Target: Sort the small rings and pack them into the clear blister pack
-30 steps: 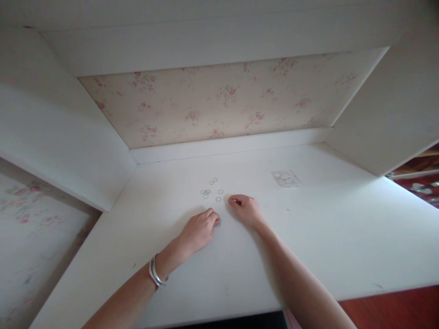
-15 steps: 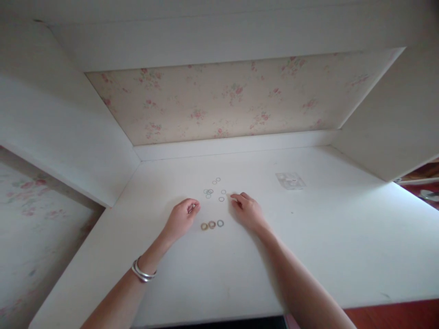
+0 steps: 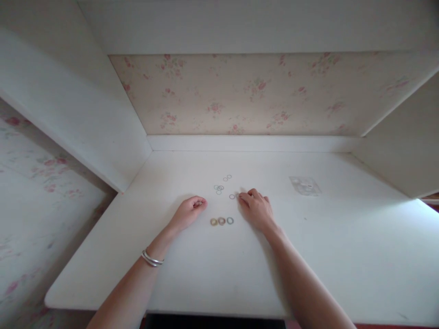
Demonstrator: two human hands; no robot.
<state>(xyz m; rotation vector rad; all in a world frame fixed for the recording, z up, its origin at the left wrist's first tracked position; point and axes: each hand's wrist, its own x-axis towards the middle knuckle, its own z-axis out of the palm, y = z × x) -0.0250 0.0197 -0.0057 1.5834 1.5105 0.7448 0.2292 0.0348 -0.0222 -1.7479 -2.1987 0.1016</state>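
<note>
My left hand (image 3: 190, 211) rests on the white table with thumb and fingers closed in a pinch. Something small and pale may be between its fingertips, too small to name. My right hand (image 3: 258, 209) is pinched at the edge of a thin ring (image 3: 237, 195), partly hidden by the fingertips. Just left of that lies another thin ring (image 3: 232, 197). Farther left is a small cluster of overlapping thin rings (image 3: 219, 188), with two rings (image 3: 227, 177) behind it. Nearer me, a yellowish ring (image 3: 214, 222), a brownish ring (image 3: 222, 221) and a blue-green ring (image 3: 230, 220) form a row.
A clear plastic box or bag (image 3: 304, 186) lies on the white table (image 3: 192, 283) to the right. White side panels and a low ledge (image 3: 254, 143) frame the back, below flowered wallpaper (image 3: 236, 96). A dark gap shows under the front edge.
My right hand has moved onto the thin ring beside it, its fingertips now covering part of it. My left hand stays pinched near the rings. The camera view has shifted and turned slightly.
</note>
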